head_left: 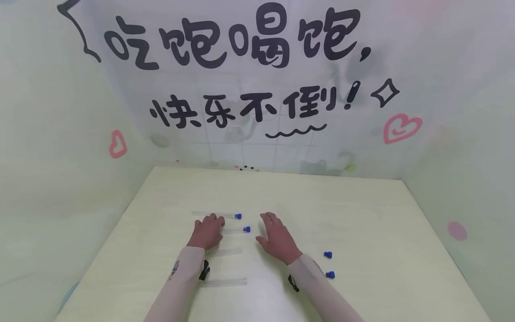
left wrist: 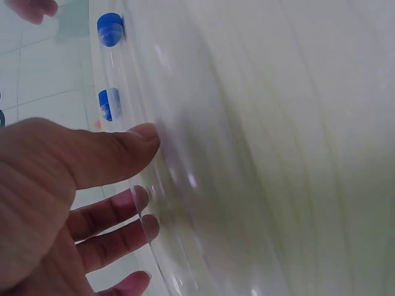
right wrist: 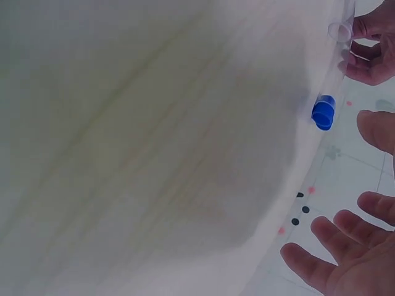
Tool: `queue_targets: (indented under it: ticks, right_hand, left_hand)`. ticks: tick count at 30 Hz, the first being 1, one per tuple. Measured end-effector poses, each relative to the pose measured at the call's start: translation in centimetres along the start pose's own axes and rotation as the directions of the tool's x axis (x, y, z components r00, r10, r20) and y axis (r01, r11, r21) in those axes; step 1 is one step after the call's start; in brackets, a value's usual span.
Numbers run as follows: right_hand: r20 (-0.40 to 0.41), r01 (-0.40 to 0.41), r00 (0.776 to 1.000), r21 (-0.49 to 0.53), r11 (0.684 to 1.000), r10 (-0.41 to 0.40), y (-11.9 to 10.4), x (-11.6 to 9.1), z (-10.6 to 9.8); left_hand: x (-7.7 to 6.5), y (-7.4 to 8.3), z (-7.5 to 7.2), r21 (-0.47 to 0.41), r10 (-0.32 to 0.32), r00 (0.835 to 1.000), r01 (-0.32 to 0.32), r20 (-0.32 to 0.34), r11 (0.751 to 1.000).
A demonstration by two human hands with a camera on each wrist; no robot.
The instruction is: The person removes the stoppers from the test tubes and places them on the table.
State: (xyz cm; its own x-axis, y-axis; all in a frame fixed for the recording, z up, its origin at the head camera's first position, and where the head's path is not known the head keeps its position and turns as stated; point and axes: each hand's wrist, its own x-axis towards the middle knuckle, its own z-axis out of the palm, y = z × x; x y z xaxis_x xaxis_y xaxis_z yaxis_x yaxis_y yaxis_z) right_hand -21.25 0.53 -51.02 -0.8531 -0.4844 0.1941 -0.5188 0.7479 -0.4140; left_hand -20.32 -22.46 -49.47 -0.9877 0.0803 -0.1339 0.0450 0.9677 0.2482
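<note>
My left hand point(head_left: 207, 232) is low over the table at the left, thumb and fingers spread apart around a clear tube point(head_left: 233, 231) with a blue cap point(head_left: 246, 229). In the left wrist view the thumb point(left wrist: 117, 154) lies by the tube's near side, fingertips point(left wrist: 145, 228) beyond; contact is hard to judge. Another capped tube point(head_left: 227, 215) lies behind it. Nearer me lie two clear tubes without caps, one point(head_left: 229, 252) beside my wrist and one point(head_left: 229, 282) further forward. My right hand point(head_left: 279, 241), fingers extended, is to the right of the capped tubes and holds nothing.
Two loose blue caps, one point(head_left: 328, 254) behind the other point(head_left: 330, 274), lie right of my right forearm. The pale table point(head_left: 382, 232) meets printed walls point(head_left: 257, 147) at the back and sides.
</note>
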Motion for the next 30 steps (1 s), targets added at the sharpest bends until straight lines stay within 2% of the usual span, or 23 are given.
queue_targets:
  ticks: [7, 13, 22, 30]
  right_hand:
    - [0.007, 0.020, 1.000, 0.017, 1.000, -0.020, -0.4, 0.0, 0.0]
    - [0.013, 0.017, 1.000, 0.034, 0.999, -0.018, -0.4, -0.1, 0.3]
    - [-0.008, -0.015, 1.000, 0.056, 0.998, 0.015, -0.5, -0.2, 0.5]
    - [-0.001, 0.008, 1.000, 0.060, 0.998, -0.008, -0.9, -0.5, 0.1]
  left_hand:
    - [0.4, 0.0, 0.4, 0.034, 0.011, 1.000, -0.012, 0.009, 0.999]
    - [0.4, -0.1, 0.9, 0.057, 0.051, 0.999, -0.050, -0.016, 0.997]
    - [-0.6, 0.8, 0.3, 0.052, 0.101, 0.991, -0.096, -0.086, 0.994]
    - [-1.5, 2.2, 0.1, 0.081, 0.158, 0.977, -0.148, -0.144, 0.986]
